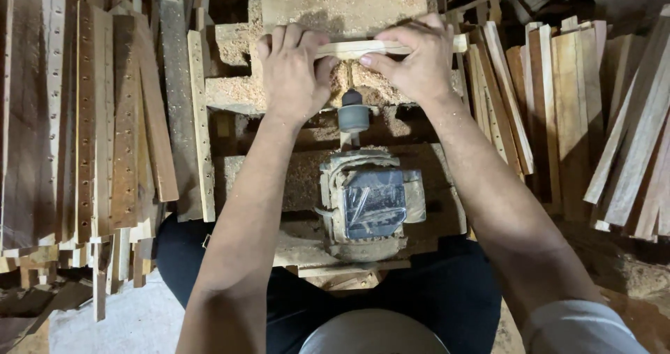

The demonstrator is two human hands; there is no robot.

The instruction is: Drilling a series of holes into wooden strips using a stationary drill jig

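Seen from above, a person sat at a small sawdust-covered wooden rig. Both hands gripped one thin, pale wooden strip (363, 47) that lay crosswise over the rig, directly above the drill chuck (354, 113).

The left hand (293, 71) was closed over the strip's left part, fingers curled across the top and thumb tucked beneath. The right hand (417, 59) pinched the strip just right of its middle, thumb at the near edge and fingers wrapped over the far edge. Between the two grips a short bare length of strip showed; a stub also poked out beyond the right hand.

Just below the grips, nearer the person, the chuck rose from an electric motor (370, 204) wrapped in plastic film and tape. Heaps of sawdust (363, 82) lay right under the hands.

Well to the left of the grip stood stacks of slats with rows of drilled holes (87, 123). Well to the right lay a pile of plain slats (558, 102).

The strip looked light, stiff and dry, probably easy to snap if bent and a little dusty to the touch. Holding it close on either side of the chuck seemed the steadiest hold.
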